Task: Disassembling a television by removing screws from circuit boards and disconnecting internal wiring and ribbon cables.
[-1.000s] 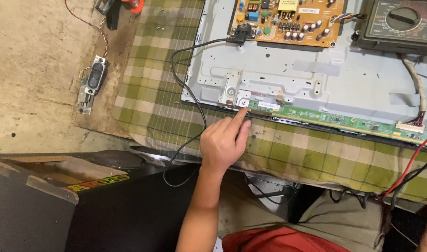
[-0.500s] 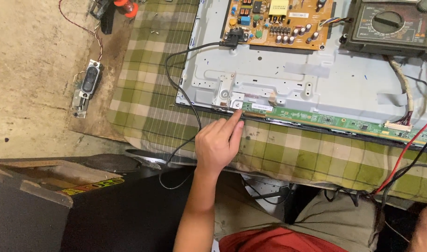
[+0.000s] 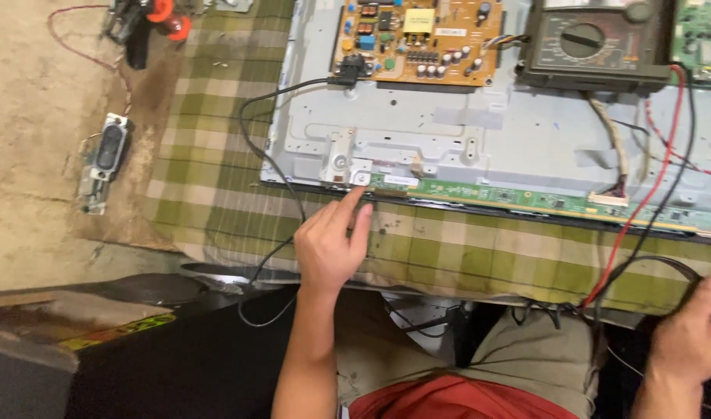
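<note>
The right hand [image 3: 693, 334], partly cut off at the frame's corner, is clenched on black and red leads [image 3: 643, 256]. The left hand [image 3: 332, 244] grasps nothing, its forefinger touching the metal bracket [image 3: 359, 174] at the chassis's [image 3: 449, 143] near edge.

Grey metal back panel [image 3: 464, 147] lies flat on green checked cloth [image 3: 449, 256], rear side up. Small silver bracket [image 3: 361, 174] at its near edge. Long green strip board [image 3: 526, 198] runs along same edge. Red and black leads [image 3: 643, 233] drape over right end.
</note>
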